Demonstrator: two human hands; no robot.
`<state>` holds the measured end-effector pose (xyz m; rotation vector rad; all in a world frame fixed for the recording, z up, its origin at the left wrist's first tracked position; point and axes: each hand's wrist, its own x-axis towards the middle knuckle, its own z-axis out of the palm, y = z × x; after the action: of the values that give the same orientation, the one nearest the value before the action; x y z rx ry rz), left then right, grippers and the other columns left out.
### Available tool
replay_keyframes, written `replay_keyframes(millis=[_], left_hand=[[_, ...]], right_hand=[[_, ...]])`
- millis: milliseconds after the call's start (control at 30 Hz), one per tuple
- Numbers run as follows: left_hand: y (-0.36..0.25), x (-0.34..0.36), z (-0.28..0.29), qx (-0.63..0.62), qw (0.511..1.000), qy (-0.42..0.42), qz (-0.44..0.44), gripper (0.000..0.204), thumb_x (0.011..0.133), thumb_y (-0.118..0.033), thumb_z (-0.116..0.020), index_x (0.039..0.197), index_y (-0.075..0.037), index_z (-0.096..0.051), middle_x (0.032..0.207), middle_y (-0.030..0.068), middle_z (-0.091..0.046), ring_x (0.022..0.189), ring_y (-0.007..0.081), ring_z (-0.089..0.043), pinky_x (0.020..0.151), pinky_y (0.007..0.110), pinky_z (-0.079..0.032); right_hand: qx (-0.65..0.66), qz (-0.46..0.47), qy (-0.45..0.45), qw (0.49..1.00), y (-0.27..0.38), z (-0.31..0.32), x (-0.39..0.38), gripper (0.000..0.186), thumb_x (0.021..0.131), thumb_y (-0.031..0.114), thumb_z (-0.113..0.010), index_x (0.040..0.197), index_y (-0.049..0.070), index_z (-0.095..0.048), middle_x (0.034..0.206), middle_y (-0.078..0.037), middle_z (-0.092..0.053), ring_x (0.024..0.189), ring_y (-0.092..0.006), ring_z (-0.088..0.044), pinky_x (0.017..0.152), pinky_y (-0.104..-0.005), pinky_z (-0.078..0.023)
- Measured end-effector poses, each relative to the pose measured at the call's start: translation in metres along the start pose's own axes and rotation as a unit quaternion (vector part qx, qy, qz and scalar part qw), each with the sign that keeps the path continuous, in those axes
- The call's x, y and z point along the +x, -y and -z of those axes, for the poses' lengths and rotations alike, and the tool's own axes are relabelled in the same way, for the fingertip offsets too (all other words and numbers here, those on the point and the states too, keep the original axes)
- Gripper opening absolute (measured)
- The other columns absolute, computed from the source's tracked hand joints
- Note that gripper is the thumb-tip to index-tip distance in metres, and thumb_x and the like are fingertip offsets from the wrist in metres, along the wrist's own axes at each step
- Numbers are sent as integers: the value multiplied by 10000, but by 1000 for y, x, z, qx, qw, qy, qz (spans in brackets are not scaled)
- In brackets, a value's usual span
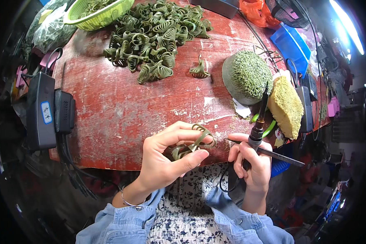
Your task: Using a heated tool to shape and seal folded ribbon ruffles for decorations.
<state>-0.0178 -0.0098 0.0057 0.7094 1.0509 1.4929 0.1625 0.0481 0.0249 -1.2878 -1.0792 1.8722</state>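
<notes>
My left hand (160,156) holds an olive-green plastic piece (196,144) between thumb and fingers over the table's near edge. The piece is curved and slotted, like part of a hair claw clip. In my right hand (254,164) is a black pen-like tool (256,132), its dark blade-like tip pointing up; it resembles a soldering iron or hot knife. The same hand grips a thin dark flat bar (286,158), perhaps a file or tweezers, lying crosswise. The two hands are apart. One loose olive piece (199,70) lies farther off, near a large pile of similar pieces (154,32).
On the worn red table (122,110), a round block with green crumbly top (252,77) and a yellow sponge-like block (286,106) stand right. A lime basket (95,18) sits far left, a blue bin (293,46) far right. Black boxes with cables (42,110) flank the left edge.
</notes>
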Motion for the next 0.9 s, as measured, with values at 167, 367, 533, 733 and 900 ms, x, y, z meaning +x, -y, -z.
replay_keyframes(millis=[167, 367, 533, 733, 900], left_hand=[[1, -2, 5, 77, 996, 28, -15, 260, 679, -73, -729, 906, 4, -626, 862, 73, -624, 674, 66, -564, 618, 185, -447], [4, -5, 0, 78, 996, -31, -15, 266, 634, -91, -763, 847, 2, -634, 830, 61, -639, 732, 80, -576, 650, 210, -455], [7, -2, -4, 125, 989, -35, -73, 259, 628, -55, -754, 826, 14, -602, 763, 56, -609, 505, 32, -473, 412, 154, -334], [12, 1, -3, 193, 970, -30, -146, 291, 583, -84, -785, 795, -8, -599, 740, 54, -605, 635, 77, -521, 555, 208, -407], [11, 2, -2, 227, 962, -23, -150, 296, 570, -98, -794, 774, -10, -598, 736, 67, -610, 650, 103, -549, 579, 215, -420]], right_hand=[[10, 19, 8, 1000, -2, -3, -8, 207, 827, 52, -497, 974, -87, -539, 676, -160, -603, 361, -80, -468, 315, -161, -271], [18, 102, 26, 994, 9, -21, -17, 254, 802, 84, -586, 983, -81, -521, 806, -200, -633, 406, -115, -517, 359, -194, -376], [-16, 200, 0, 980, -4, -26, -12, 148, 816, 67, -571, 889, -58, -538, 617, -153, -600, 406, -99, -501, 355, -199, -386], [-34, 178, -25, 983, -4, -36, -7, 50, 814, -8, -542, 840, -50, -539, 620, -146, -604, 411, -97, -509, 355, -201, -393], [-36, 152, -23, 987, -5, -36, -4, 50, 812, -1, -552, 815, -51, -558, 623, -130, -607, 415, -96, -511, 359, -200, -394]])
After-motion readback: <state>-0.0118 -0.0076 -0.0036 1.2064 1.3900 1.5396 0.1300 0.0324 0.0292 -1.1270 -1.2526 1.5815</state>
